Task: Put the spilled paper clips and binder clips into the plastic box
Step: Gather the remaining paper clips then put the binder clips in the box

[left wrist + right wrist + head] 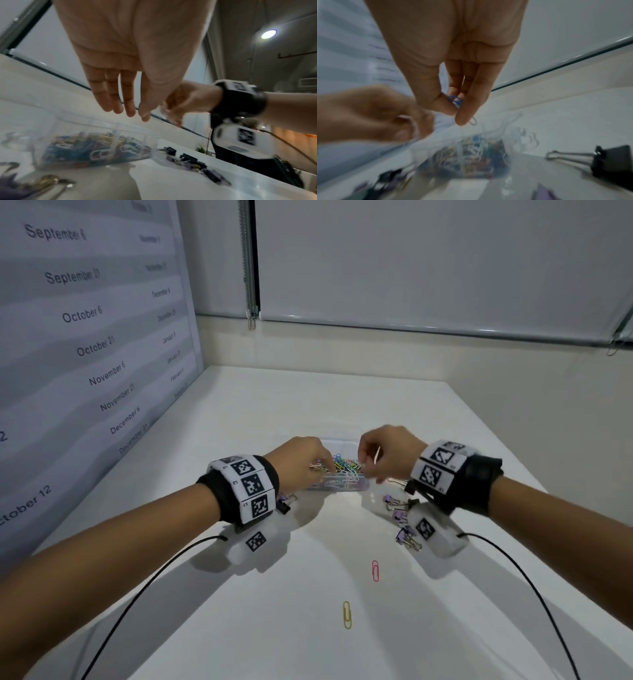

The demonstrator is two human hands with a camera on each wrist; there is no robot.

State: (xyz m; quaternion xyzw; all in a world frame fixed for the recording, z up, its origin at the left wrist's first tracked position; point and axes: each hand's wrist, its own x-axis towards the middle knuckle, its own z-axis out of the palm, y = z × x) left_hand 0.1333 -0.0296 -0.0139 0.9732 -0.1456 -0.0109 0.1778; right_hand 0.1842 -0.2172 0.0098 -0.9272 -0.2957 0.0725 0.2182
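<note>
Left hand (301, 460) hangs over the 9 o'clock end of the clear plastic box (337, 484), fingers straight and loose, pointing down, holding nothing; wrist view confirms empty fingers (113, 100) just above the box rim (102, 121). Box sits at table centre, 12 o'clock from the wearer, piled with mixed-colour paper clips (344, 469). Purple binder clip (284, 501) lies on the table just under the left wrist, 7 o'clock of the box.

Right hand (390, 455) is over the box's 3 o'clock end, thumb and fingertips pinching a blue paper clip (454, 101) directly above the clip pile; more wire shows below the fingertip, blurred. Black binder clip (611, 161) lies on the table at 3 o'clock of the box, handles pointing toward it.

Purple binder clips (397, 508) cluster at 4 to 5 o'clock of the box, below the right wrist. Red paper clip (375, 570) and yellow paper clip (347, 615) lie apart on the white table (239, 611), 6 o'clock of the box, well clear of both hands.
</note>
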